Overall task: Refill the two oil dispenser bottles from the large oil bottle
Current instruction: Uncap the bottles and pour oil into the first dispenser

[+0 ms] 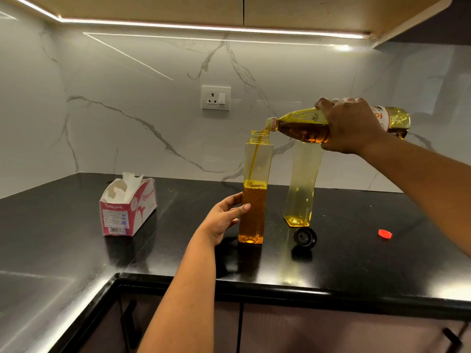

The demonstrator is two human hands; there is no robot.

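My right hand (354,124) grips the large oil bottle (303,127), tipped almost flat with its neck over the mouth of the left dispenser bottle (257,159). A thin stream of oil runs down inside that tall square bottle, which is a bit under half full of amber oil. My left hand (224,217) holds the bottle's lower part, thumb in front and fingers behind. The second dispenser bottle (302,184) stands upright to the right with only a little oil at its bottom; its top is hidden behind the large bottle. Both dispensers are uncapped.
A black dispenser cap (305,237) lies on the black counter (178,250) in front of the second bottle. A small red cap (384,234) lies further right. A pink tissue box (127,207) sits at the left. A wall socket (216,97) is on the marble backsplash.
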